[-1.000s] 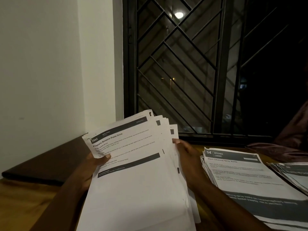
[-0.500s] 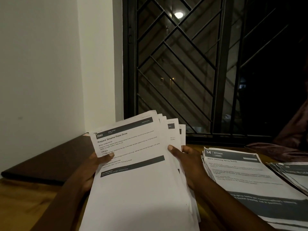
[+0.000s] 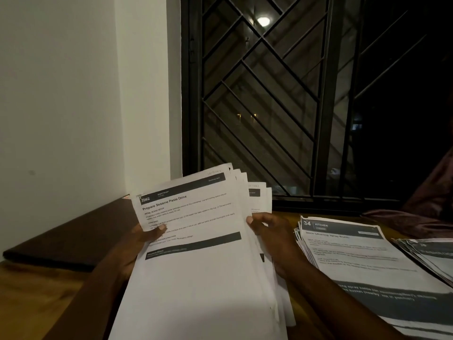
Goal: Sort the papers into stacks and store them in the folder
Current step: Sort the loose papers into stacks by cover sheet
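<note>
Held sheaf of papers (image 3: 196,278): white, black header bands, black print. Kitchen stack (image 3: 355,256): white, dark grey bands. Folder (image 3: 73,239): dark brown. Table (image 3: 31,298): amber-brown wood grain. Window grille (image 3: 269,94): black, diagonal chevron bars. Wall (image 3: 61,94): plain white

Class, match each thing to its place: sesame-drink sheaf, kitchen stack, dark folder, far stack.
Things: 1 sesame-drink sheaf; 2 kitchen stack; 3 dark folder; 4 far stack.
Places: A at the right edge of view; B flat by the wall; C gripped by left hand and right hand; D on the table beside the right hand.
Pairs: 1-C; 2-D; 3-B; 4-A.
</note>
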Available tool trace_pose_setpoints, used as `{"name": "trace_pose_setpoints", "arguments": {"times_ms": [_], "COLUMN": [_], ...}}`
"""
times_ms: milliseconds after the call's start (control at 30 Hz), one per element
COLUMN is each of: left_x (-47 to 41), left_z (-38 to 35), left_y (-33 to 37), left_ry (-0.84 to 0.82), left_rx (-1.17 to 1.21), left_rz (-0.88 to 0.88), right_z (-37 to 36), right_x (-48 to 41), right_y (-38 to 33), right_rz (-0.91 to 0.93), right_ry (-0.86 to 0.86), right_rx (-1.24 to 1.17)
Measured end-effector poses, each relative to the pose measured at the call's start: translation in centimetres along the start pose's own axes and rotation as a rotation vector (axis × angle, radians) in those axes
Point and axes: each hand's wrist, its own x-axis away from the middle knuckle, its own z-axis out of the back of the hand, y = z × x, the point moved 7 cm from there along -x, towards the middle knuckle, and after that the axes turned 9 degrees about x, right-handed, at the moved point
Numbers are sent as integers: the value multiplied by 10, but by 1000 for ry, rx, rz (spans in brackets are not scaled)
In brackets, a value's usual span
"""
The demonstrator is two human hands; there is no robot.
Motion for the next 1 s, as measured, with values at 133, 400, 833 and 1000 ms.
{"name": "trace_pose_setpoints", "arguments": {"times_ms": [133,400,833,1000], "left_x": [0,-3,-3,-3], "left_z": [-9,-3,-7,-9], "left_y": [0,4,-1,-4], "left_ry": [-14,6,-45,-44], "left_rx": [-78,-123,-96,-40], "left_rz": [14,-21,-7,20], "right_z": [7,-2,-6,-4], "right_x": [2,2,14,14], "right_y": [1,-3,-13,-45], "right_rz": [-48,-40,-115,-131], "right_ry": [48,-6,-108,-237], "right_rx": [-76,48,-185,-293]}}
